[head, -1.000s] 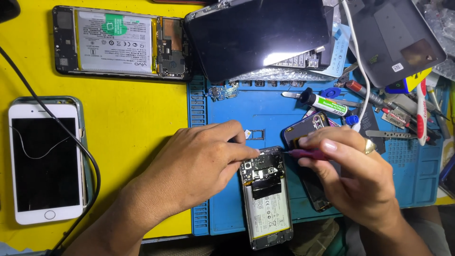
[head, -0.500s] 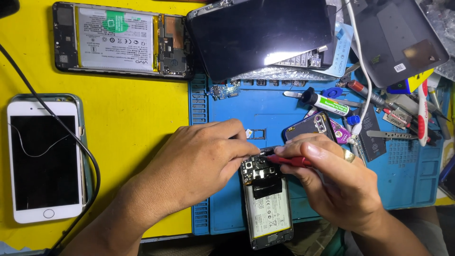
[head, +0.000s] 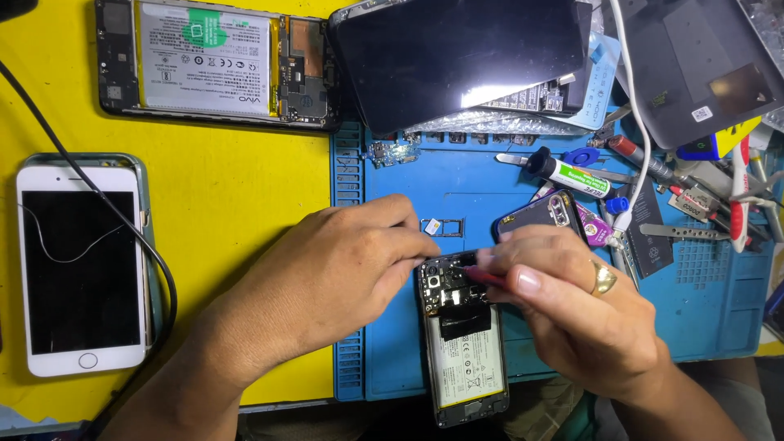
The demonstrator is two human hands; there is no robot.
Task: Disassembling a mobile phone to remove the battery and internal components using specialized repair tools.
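An opened phone [head: 461, 359] lies back-up on the blue repair mat [head: 719, 318], its white battery and dark circuit board exposed. My left hand [head: 343, 269] rests on the mat and steadies the phone's top left corner with its fingertips. My right hand [head: 572, 318], with a gold ring on one finger, pinches a thin red-handled tool [head: 483, 278] whose tip touches the circuit board near the phone's top. The tool's tip is partly hidden by my fingers.
A white phone [head: 82, 261] with a black cable across it lies on the yellow surface at left. Another opened phone [head: 216, 61] and a dark screen panel [head: 465, 57] sit at the back. Tools, a small tube [head: 572, 173] and parts crowd the mat's right side.
My right hand has moved left from beside the phone to over its top, bringing the red tool onto the circuit board. My left hand has stayed on the phone's corner.
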